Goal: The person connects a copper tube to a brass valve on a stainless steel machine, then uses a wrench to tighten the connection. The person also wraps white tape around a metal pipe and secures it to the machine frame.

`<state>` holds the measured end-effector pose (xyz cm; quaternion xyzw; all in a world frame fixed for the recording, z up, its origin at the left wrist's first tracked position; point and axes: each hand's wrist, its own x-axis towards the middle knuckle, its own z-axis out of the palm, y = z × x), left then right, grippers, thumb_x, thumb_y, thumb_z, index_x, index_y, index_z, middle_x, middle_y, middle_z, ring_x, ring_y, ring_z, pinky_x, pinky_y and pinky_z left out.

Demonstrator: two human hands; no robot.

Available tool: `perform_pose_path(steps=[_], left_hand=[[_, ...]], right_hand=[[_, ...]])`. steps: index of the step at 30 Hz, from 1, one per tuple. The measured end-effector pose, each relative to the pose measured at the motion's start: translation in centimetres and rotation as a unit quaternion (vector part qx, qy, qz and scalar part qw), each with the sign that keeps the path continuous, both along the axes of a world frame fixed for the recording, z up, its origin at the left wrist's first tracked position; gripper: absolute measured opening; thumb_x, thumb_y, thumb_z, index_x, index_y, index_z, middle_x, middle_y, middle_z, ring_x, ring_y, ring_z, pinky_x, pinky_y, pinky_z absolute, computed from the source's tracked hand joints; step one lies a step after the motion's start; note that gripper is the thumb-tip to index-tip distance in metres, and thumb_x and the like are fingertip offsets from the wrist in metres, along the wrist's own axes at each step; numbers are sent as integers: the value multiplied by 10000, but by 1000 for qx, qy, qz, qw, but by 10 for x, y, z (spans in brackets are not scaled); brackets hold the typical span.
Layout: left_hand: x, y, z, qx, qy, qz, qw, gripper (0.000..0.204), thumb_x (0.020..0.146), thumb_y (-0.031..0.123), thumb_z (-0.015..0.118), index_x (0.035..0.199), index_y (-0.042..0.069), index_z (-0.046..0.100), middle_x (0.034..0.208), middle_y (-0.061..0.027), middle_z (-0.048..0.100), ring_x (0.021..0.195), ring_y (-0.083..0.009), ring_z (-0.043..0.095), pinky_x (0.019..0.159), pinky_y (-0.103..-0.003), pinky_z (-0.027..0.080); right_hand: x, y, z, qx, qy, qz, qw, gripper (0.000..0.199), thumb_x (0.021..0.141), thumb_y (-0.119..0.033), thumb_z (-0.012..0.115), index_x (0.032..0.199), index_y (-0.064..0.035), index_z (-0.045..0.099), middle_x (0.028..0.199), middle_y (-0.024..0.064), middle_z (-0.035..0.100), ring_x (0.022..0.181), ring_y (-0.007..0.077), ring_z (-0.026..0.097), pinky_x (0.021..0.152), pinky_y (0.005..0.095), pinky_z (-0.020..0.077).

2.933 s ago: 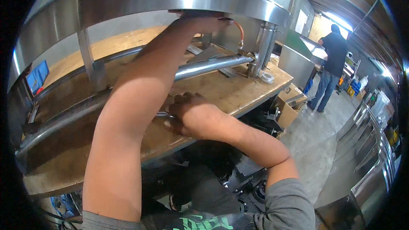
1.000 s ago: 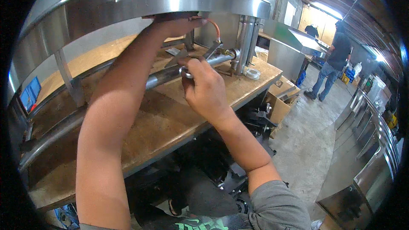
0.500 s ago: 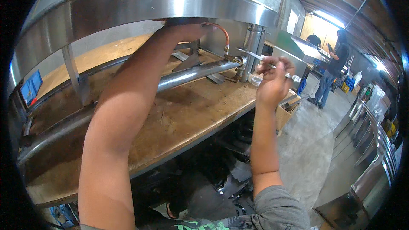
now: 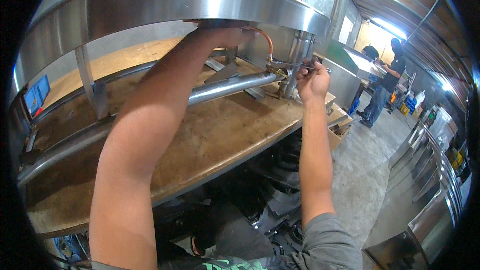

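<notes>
My right hand (image 4: 313,82) grips a slim metal wrench (image 4: 295,64). Its far end meets the brass fitting (image 4: 270,62) at the foot of a curved copper tube (image 4: 268,40). More brass valve parts (image 4: 280,71) sit just below, at the end of a shiny steel pipe (image 4: 235,82). My left hand (image 4: 222,36) reaches up beneath the broad steel rim (image 4: 195,0), close to the tube's upper end. Its fingers are mostly hidden there, so what they hold does not show.
The steel frame stands on a worn wooden tabletop (image 4: 215,135). A steel leg (image 4: 300,47) rises beside the valve. Beyond the table's right end is a cardboard box (image 4: 336,137). Steel panels (image 4: 425,185) lean at the right. A co-worker (image 4: 385,85) stands farther back.
My right hand has moved slightly left and up, bringing the wrench from above the valve parts onto the fitting under the copper tube. My left hand stays under the rim.
</notes>
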<state>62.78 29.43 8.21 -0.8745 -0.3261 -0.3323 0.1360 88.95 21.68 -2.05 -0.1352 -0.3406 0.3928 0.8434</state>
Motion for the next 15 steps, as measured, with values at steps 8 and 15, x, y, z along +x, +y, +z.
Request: perform_pose_path(steps=[8,15], left_hand=[[1,0,1,-42,-1,-10,999,464,915,567,532,1142,182,658,1098,-99,678,1006,-289,637,876,-441,494],[-1,-3,4,-7,24,-1,1000,538,896,635,514,1131,174,662,1088,-107,673,1008,-288,629,888,-438,483]], right_hand=[[-24,-13,8,-45,20,-31,998,127,945,-162,441,1001,-74,513,924,124,625,665,179,501,603,318,421],[-145,-64,-39,94,-594,-518,609,90,895,-120,579,901,-36,608,858,144,639,821,314,608,741,416,480]])
